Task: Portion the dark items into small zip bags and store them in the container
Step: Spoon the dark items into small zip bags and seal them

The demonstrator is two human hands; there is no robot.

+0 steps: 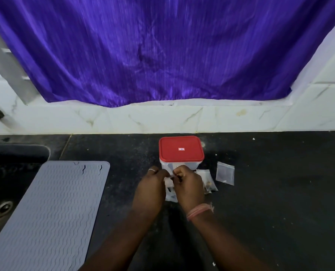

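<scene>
A clear container [180,165] with a red lid [181,148] closed on top stands on the black counter. Just in front of it, my left hand [153,185] and my right hand [189,184] both pinch the top edge of a small clear zip bag [171,192] that hangs between them. What is inside that bag is hidden by my fingers. Another small bag [207,179] holding something brownish lies to the right of my right hand. A flat zip bag [225,173] lies further right.
A grey ribbed silicone mat [51,210] lies at the left, partly over a dark sink [8,173] with a drain. White marble tiles and a purple curtain [162,51] rise behind the counter. Small white crumbs dot the counter at the right.
</scene>
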